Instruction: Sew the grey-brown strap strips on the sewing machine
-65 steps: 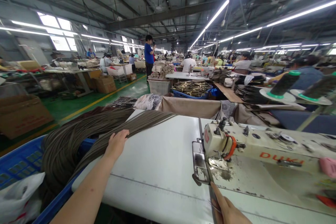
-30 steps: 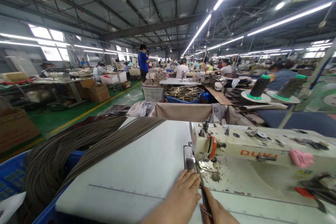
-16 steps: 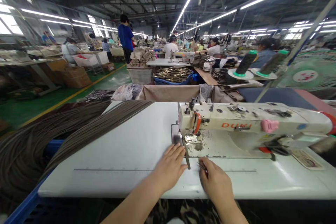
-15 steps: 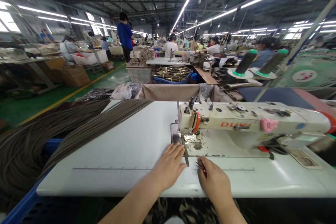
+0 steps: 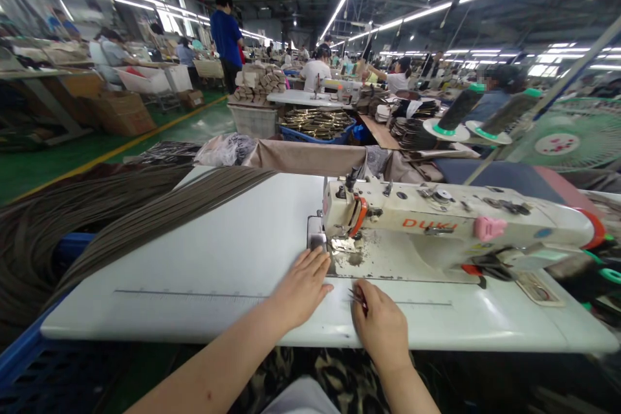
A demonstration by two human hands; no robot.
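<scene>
My left hand [image 5: 306, 284] lies flat with fingers stretched out, its fingertips at the metal plate [image 5: 317, 240] left of the needle area of a white sewing machine [image 5: 383, 207]. A short bit of dark strip [image 5: 332, 266] shows beside those fingers; the rest of it is hidden. Closed around small thread snips [image 5: 359, 299], my right hand [image 5: 383, 323] rests at the front of the white tabletop [image 5: 218, 259]. The pointed tips of the snips stick out to the left, apart from my left hand.
A long bundle of brown-grey strips [image 5: 145, 223] drapes over the table's left side above a blue crate [image 5: 63, 362]. Thread cones [image 5: 456, 110] and a green fan [image 5: 557, 136] stand at the right. Beyond are co-workers, one person standing in blue [image 5: 226, 35], and a blue basket [image 5: 317, 137].
The dark strip beside my left fingers reached further toward me before; now only a short bit shows. The view has shifted slightly. Both hands keep nearly the same pose.
</scene>
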